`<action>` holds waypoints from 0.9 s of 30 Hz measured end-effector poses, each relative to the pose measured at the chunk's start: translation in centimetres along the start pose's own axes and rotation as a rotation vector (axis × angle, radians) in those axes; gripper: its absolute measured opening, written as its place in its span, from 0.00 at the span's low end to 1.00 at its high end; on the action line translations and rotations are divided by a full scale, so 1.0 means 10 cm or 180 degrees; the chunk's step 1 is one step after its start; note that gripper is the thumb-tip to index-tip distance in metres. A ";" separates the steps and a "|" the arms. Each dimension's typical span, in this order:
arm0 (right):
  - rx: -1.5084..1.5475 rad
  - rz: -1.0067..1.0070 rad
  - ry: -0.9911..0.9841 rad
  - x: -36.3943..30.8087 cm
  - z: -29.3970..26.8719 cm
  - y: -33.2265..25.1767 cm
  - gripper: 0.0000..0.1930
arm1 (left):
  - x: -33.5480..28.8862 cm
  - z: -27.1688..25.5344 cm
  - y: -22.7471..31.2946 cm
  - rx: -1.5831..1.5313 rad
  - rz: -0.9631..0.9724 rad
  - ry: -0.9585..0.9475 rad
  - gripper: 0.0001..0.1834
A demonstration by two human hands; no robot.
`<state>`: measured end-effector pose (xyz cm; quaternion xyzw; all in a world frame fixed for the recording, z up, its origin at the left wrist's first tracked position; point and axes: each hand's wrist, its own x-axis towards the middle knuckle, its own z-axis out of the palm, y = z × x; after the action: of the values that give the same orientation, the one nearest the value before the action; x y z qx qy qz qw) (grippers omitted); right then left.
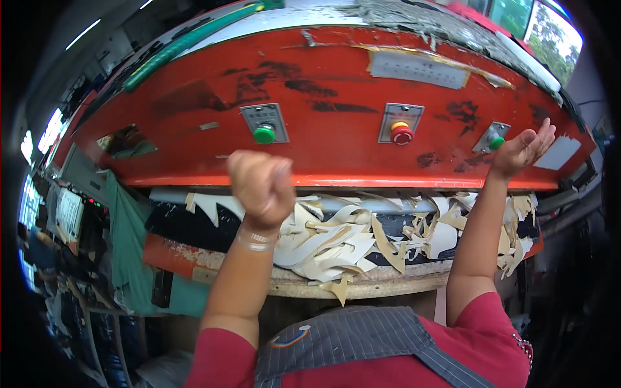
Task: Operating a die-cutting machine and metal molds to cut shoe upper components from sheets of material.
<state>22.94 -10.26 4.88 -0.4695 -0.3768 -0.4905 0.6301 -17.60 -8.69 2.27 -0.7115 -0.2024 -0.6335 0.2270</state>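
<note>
My left hand [262, 189] is raised in a loose fist, slightly blurred, in front of the red machine panel [336, 145]. It is just below the left green push button [264, 134] and apart from it. No object shows in it. My right hand [522, 152] is up beside the right green push button [496, 143], fingers stretched out and holding nothing. Whether its palm edge touches the button I cannot tell. Below both hands, a pile of cream-white sheet offcuts [330, 242] lies on the machine's black bed [184, 226].
A red knob on a yellow collar [401, 133] sits between the green buttons. More scraps [517, 207] hang over the bed's right end. A worn wooden edge [381, 284] runs along the front. Green cloth [126, 249] drapes at the left. A green bar [187, 45] lies on top.
</note>
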 end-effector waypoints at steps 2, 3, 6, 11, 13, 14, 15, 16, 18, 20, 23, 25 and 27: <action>-0.0479 -0.0465 0.0006 -0.16 0.24 0.08 0.23 | 0.04 0.07 -0.23 0.0325 -0.0521 -0.1368 0.13; -0.0548 -0.0802 0.0338 -0.20 0.27 0.17 0.21 | -0.04 0.09 -0.28 0.0571 -0.0183 -0.1873 0.15; 0.0667 0.0032 -0.0203 -0.38 0.10 0.50 0.18 | -0.15 0.17 -0.17 0.0286 -0.0352 -0.1729 0.15; 0.0426 -0.0285 -0.1669 -1.26 -0.73 0.62 0.23 | -0.98 -0.30 0.35 -0.0385 -0.1528 -0.1320 0.12; 0.0655 -0.0054 -0.2731 -2.09 -1.19 0.56 0.22 | -1.45 -0.60 0.56 -0.0115 -0.1459 -0.1438 0.10; 0.1216 -0.0198 -0.3118 -2.23 -1.42 0.13 0.23 | -1.70 -0.74 0.65 -0.0096 -0.1681 -0.1717 0.09; 0.1484 -0.0333 -0.3528 -2.26 -1.59 -0.22 0.24 | -1.87 -0.86 0.70 -0.0121 -0.1898 -0.1978 0.07; 0.1649 -0.0262 -0.4021 -2.31 -1.71 -0.34 0.25 | -1.97 -0.90 0.72 -0.0131 -0.1769 -0.1898 0.07; 0.1432 -0.0671 -0.4422 -2.20 -1.85 -0.88 0.26 | -2.08 -0.86 0.74 -0.0303 -0.1901 -0.2063 0.10; 0.0974 -0.0743 -0.4931 -2.08 -1.80 -1.34 0.27 | -2.10 -0.81 0.75 -0.0085 -0.1968 -0.2064 0.12; 0.0684 -0.0661 -0.4813 -2.27 -1.77 -1.34 0.26 | -2.14 -0.70 0.76 0.0195 -0.2063 -0.2160 0.11; 0.0715 -0.0448 -0.4830 -2.30 -1.73 -1.28 0.27 | -2.14 -0.62 0.77 0.0486 -0.1991 -0.1964 0.09; 0.0573 -0.0127 -0.4993 -2.24 -1.75 -1.40 0.27 | -2.14 -0.65 0.75 0.0359 -0.2141 -0.2158 0.09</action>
<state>4.32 -22.26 -17.73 -0.6187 -0.7578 0.0049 0.2071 -20.98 -18.55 -18.88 -0.7596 -0.5180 -0.3921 -0.0310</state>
